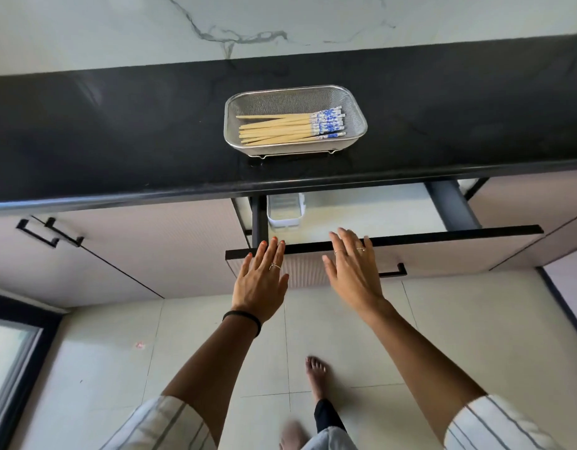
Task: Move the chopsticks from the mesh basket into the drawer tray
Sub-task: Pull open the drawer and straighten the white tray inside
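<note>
At the far left, two black handles (50, 232) sit on the pale cabinet fronts below the dark surface (118, 131). Further right, the left hand (260, 277) hovers with straight, spread fingers, its fingertips over the black top edge of the open drawer (427, 237); it holds nothing, and a black band (245, 319) circles the wrist. Just beyond those fingertips, a white tray (284, 211) lies in the drawer's left part, half under the surface edge. Above, on the surface, the mesh basket (295, 95) holds the chopsticks (290, 128), lying flat with blue-patterned ends pointing right. The right hand (353, 271), well apart from the left, is likewise flat and empty, fingers over the drawer edge.
</note>
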`<state>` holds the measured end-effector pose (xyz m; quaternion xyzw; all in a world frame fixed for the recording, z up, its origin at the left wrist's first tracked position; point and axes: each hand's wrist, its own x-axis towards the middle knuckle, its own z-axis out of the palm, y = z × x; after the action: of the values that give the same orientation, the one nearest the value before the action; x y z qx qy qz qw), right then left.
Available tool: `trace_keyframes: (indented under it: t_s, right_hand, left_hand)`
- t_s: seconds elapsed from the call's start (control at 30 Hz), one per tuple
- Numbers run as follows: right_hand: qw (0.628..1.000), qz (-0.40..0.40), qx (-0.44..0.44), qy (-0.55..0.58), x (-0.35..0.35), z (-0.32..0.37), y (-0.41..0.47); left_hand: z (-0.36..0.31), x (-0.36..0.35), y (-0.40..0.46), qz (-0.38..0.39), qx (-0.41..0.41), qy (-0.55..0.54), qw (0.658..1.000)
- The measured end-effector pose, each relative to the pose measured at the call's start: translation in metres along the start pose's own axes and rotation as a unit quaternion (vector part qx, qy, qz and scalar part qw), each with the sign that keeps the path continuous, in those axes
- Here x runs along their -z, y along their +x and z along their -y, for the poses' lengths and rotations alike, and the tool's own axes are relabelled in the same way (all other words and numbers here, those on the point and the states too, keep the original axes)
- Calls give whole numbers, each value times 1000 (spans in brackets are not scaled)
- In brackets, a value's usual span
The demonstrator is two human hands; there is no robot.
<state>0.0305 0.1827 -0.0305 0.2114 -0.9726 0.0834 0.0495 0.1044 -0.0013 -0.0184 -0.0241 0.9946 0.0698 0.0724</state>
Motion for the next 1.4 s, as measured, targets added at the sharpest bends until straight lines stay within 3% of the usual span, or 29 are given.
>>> trace_keyframes:
  t_s: [0.07, 0.33, 0.63, 0.9, 1.17, 1.4]
  right_hand:
    - [999, 43, -12, 13, 0, -1, -9]
    - [993, 40, -41, 101, 24, 1, -48]
    - [957, 181, -111, 199, 44, -7, -95]
    - [942, 223, -105, 230, 58, -6, -151]
    - [924, 296, -97, 223, 73, -4, -192]
    - [934, 285, -103, 191, 81, 7, -197]
  left_hand:
    - [-4, 1, -12, 11, -2, -2, 1000]
    - [-20, 22, -42, -23, 1, -19, 1000]
    - [-21, 26, -70, 149, 5, -127, 981]
    - [-43, 26, -116, 227, -11, -103, 968]
    - [-58, 11, -168, 235, -4, -105, 966]
    - [-60, 3, -184, 156, 9, -107, 982]
